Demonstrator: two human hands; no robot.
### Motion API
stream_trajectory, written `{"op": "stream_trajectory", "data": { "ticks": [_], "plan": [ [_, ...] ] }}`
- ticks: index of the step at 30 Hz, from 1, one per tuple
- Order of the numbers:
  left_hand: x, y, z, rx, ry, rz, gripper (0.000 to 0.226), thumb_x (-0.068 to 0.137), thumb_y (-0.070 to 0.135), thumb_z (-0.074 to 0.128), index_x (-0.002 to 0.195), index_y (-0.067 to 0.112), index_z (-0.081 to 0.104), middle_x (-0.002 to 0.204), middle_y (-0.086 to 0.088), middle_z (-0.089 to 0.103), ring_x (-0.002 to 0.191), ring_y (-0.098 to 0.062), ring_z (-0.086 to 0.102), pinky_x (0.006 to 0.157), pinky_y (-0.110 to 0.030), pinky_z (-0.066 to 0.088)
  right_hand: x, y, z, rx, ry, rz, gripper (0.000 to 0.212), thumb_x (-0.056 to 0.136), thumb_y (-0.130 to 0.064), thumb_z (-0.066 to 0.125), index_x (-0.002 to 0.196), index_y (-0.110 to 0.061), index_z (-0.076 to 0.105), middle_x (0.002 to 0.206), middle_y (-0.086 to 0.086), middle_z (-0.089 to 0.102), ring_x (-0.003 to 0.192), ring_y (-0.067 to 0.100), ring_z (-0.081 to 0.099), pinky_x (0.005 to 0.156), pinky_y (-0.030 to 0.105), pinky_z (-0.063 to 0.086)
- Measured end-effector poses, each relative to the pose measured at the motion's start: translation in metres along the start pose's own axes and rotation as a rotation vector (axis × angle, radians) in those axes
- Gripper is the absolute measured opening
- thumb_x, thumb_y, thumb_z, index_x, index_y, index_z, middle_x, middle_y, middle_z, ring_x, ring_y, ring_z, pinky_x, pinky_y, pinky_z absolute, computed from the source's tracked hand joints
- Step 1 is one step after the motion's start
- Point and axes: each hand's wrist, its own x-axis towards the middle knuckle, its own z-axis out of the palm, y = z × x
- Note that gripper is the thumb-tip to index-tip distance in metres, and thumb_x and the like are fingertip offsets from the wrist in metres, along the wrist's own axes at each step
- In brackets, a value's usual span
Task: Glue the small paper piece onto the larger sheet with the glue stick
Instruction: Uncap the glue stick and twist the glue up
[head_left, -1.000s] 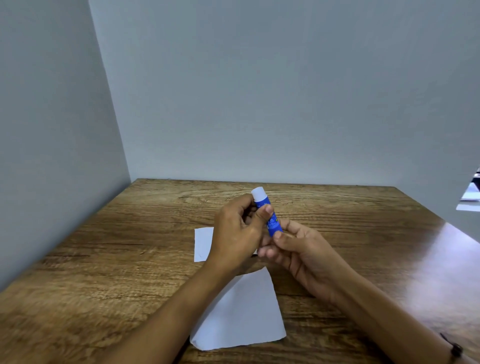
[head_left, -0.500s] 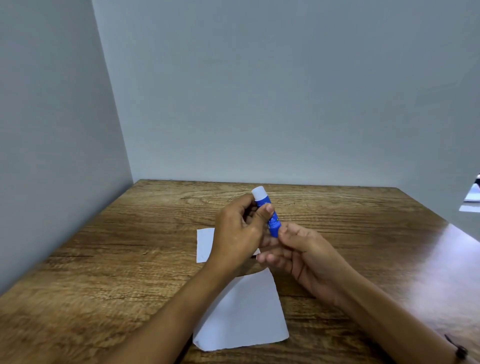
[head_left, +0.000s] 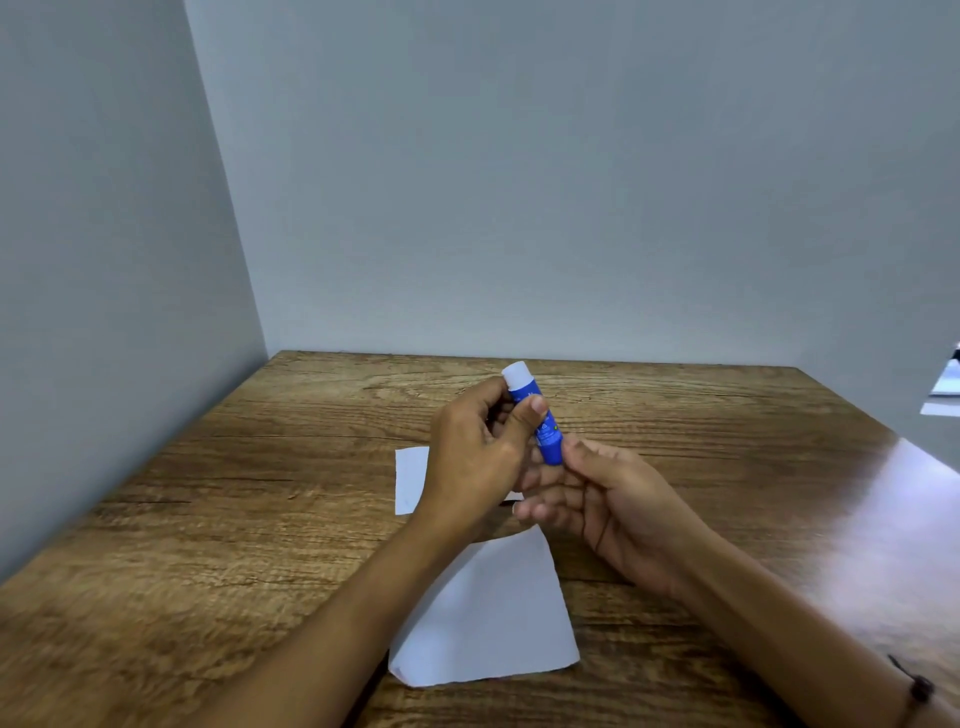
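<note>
A blue glue stick (head_left: 540, 421) with a white cap on top is held above the table, tilted a little to the left. My left hand (head_left: 475, 457) grips its upper part between thumb and fingers. My right hand (head_left: 608, 499) pinches its lower end. Beneath my hands lies the small white paper piece (head_left: 411, 480), partly hidden by my left hand. The larger white sheet (head_left: 488, 613) lies nearer to me, between my forearms, its left part covered by my left arm.
A wooden table (head_left: 260, 519) fills the lower view, boxed in by grey walls on the left and at the back. Glare lies on the table's right side. Something white (head_left: 943, 395) shows at the right edge.
The hands and the glue stick have hardly moved. The cap stays on and the papers lie where they were.
</note>
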Motion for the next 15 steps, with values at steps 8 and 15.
{"op": "stream_trajectory", "data": {
  "ticks": [8, 15],
  "plan": [
    [-0.0010, 0.0007, 0.0012, 0.012, -0.004, 0.018, 0.018, 0.084, 0.014, 0.059, 0.077, -0.001, 0.061, 0.067, -0.015, 0.058, 0.058, -0.011, 0.049, 0.052, -0.018, 0.040, 0.0004, -0.0003, -0.0018, -0.002, -0.007, -0.024, 0.018, 0.092, -0.009, 0.044, 0.100, 0.004, 0.054, 0.075, 0.015, 0.071, 0.057, 0.021, 0.070, 0.051, 0.020, 0.055],
    [-0.0019, 0.0001, -0.0017, -0.008, -0.006, -0.007, 0.017, 0.085, 0.016, 0.058, 0.079, 0.001, 0.062, 0.071, -0.019, 0.061, 0.064, -0.017, 0.052, 0.056, -0.024, 0.043, -0.0003, -0.0002, 0.0004, -0.006, -0.018, -0.013, 0.020, 0.091, -0.014, 0.047, 0.102, 0.002, 0.054, 0.079, 0.017, 0.070, 0.058, 0.023, 0.070, 0.051, 0.022, 0.055]
  ]
}}
